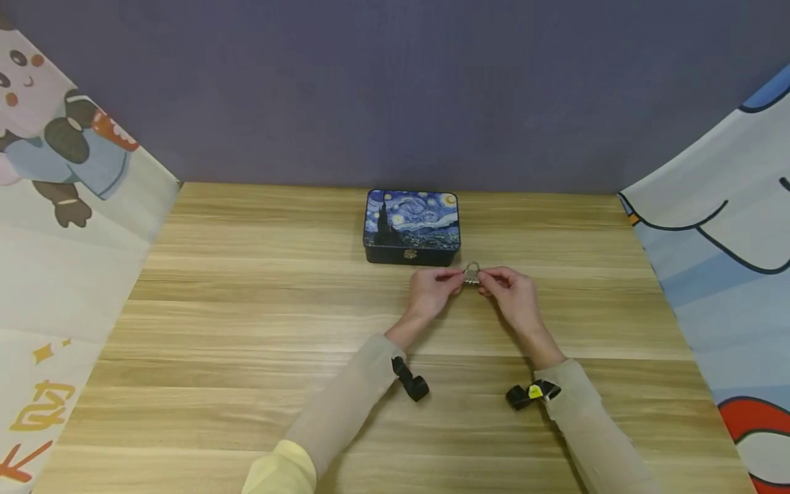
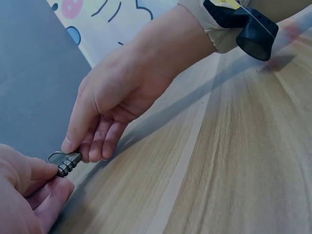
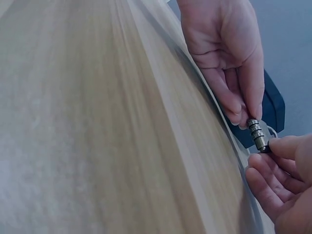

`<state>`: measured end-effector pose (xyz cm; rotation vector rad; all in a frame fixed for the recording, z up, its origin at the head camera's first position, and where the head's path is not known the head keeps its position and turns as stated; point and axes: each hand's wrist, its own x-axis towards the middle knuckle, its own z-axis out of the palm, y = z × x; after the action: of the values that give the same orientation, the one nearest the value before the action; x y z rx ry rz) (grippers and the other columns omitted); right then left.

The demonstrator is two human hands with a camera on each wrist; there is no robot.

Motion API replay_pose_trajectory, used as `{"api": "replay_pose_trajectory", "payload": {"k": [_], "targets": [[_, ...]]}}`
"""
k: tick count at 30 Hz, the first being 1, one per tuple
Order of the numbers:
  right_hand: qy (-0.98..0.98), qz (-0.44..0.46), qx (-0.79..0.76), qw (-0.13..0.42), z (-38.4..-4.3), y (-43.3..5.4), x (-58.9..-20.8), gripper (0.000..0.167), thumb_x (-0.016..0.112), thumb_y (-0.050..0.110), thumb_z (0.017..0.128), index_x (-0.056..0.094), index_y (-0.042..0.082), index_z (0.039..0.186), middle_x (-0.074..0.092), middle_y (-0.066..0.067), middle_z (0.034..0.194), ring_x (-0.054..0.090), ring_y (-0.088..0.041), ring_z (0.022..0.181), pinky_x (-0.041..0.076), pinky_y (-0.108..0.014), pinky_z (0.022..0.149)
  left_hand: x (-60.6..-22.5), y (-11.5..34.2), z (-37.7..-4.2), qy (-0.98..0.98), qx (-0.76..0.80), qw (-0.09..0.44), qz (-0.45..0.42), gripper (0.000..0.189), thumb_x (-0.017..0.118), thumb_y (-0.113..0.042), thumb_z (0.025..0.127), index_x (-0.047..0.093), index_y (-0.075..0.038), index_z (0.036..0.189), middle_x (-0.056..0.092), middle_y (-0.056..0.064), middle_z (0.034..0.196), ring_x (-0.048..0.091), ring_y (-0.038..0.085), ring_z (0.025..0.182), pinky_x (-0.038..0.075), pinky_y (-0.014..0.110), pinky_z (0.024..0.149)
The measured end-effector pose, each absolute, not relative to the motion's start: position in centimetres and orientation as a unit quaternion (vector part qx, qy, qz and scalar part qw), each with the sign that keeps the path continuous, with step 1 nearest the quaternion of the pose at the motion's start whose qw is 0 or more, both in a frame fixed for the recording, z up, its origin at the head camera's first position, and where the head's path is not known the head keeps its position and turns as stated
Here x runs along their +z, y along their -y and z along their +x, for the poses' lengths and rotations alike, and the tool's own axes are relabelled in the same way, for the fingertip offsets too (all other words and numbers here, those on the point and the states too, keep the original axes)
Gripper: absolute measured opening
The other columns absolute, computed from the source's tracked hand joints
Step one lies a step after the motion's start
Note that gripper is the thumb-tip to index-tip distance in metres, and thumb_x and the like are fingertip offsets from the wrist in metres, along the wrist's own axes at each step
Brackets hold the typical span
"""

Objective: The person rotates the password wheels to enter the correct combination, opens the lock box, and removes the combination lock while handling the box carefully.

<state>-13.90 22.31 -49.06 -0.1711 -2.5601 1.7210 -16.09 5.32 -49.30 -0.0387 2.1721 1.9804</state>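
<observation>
A small metal combination padlock (image 1: pixel 472 276) with a curved shackle is held between both hands, just in front of the box's right corner. My left hand (image 1: pixel 431 289) pinches its left side between thumb and fingers. From the other side, my right hand (image 1: pixel 513 296) pinches the right end. Several ribbed number dials show along the body of the padlock (image 2: pixel 69 165) in the left wrist view. In the right wrist view the padlock (image 3: pixel 258 134) has its shackle toward the dark box. The tin box (image 1: pixel 411 226), its lid printed with a starry night painting, stands closed with a small front clasp (image 1: pixel 410 254).
The wood-grain table (image 1: pixel 247 309) runs back to a dark grey-blue wall (image 1: pixel 395 89). Cartoon-printed panels border it on the left (image 1: pixel 74 226) and right (image 1: pixel 710 261). A black camera on a strap sits at each wrist.
</observation>
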Motion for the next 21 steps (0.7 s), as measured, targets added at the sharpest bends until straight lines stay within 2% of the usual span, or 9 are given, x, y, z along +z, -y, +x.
{"api": "replay_pose_trajectory", "payload": {"k": [5,8,10,16,21], "targets": [[0.827,-0.073,0.556,0.030,-14.1,-22.2,-49.0,0.024,0.069,0.008,0.100,0.071,-0.013,0.111,0.073,-0.032,0.103,0.068,0.001,0.068,0.060,-0.015,0.068,-49.4,-5.7,-16.2,-0.746,0.659,0.089,-0.017,0.016,0.078,-0.010,0.092,0.080,0.000,0.104,0.079,0.013,0.093,0.071,0.008,0.068,0.060,0.018,0.063],[0.826,-0.081,0.557,0.032,-14.2,-22.2,-49.0,0.023,0.070,0.007,0.099,0.071,-0.013,0.111,0.073,-0.032,0.103,0.068,0.001,0.067,0.060,-0.016,0.067,-49.5,-5.9,-16.2,-0.753,0.653,0.082,-0.019,0.016,0.078,-0.011,0.092,0.080,-0.001,0.105,0.079,0.012,0.093,0.073,0.011,0.069,0.059,0.018,0.063],[0.824,-0.084,0.559,0.032,-14.2,-22.3,-49.0,0.023,0.070,0.006,0.099,0.071,-0.013,0.111,0.073,-0.032,0.102,0.069,0.000,0.066,0.060,-0.017,0.067,-49.6,-6.0,-16.1,-0.763,0.642,0.077,-0.017,0.016,0.079,-0.012,0.092,0.081,-0.003,0.106,0.080,0.011,0.096,0.075,0.014,0.076,0.060,0.019,0.067],[0.831,-0.089,0.548,0.037,-14.7,-22.6,-49.1,0.024,0.069,0.006,0.099,0.071,-0.014,0.111,0.074,-0.031,0.100,0.067,0.000,0.064,0.059,-0.015,0.065,-49.6,-6.1,-16.0,-0.793,0.605,0.073,0.011,0.019,0.077,-0.016,0.094,0.080,-0.009,0.111,0.079,0.006,0.108,0.073,0.020,0.108,0.057,0.024,0.093],[0.847,-0.098,0.522,0.034,-15.2,-22.9,-49.1,0.025,0.068,0.009,0.100,0.072,-0.012,0.111,0.075,-0.028,0.098,0.065,0.000,0.064,0.057,-0.013,0.061,-49.6,-6.2,-16.0,-0.790,0.606,0.082,0.045,0.023,0.073,-0.015,0.097,0.077,-0.005,0.118,0.078,0.009,0.111,0.075,0.020,0.103,0.059,0.021,0.087]]}}
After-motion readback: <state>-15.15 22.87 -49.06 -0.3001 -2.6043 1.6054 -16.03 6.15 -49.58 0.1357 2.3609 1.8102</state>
